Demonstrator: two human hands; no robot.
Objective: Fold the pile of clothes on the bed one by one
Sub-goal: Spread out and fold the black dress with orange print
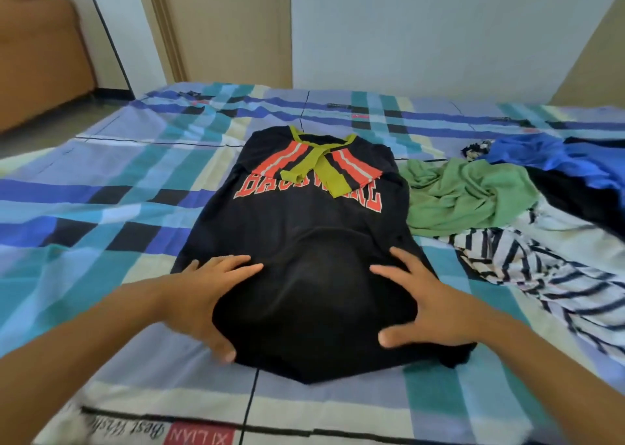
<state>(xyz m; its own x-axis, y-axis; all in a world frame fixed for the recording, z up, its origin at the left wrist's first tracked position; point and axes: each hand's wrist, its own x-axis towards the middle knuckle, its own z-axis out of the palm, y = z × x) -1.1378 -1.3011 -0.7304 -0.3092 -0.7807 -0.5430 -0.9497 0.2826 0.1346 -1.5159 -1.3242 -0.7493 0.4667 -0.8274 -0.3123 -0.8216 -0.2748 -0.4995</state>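
A black T-shirt (pixel 304 228) with red lettering, red-and-white striped sleeves and yellow-green trim lies lengthwise on the bed (pixel 101 187), its sleeves folded in over the chest. The near hem is bunched up into a raised hump. My left hand (pixel 209 299) grips the hump's left side, fingers spread on top and thumb under the edge. My right hand (pixel 429 302) grips its right side the same way. To the right lies the pile: a crumpled green garment (pixel 466 194), a blue one (pixel 541 157), a black one (pixel 581 204) and a navy-and-white striped one (pixel 541 275).
The bed has a blue, teal and cream checked sheet. A brown armchair (pixel 37 49) stands at the far left on the floor. A white wall and a beige door frame (pixel 169 29) run behind the bed.
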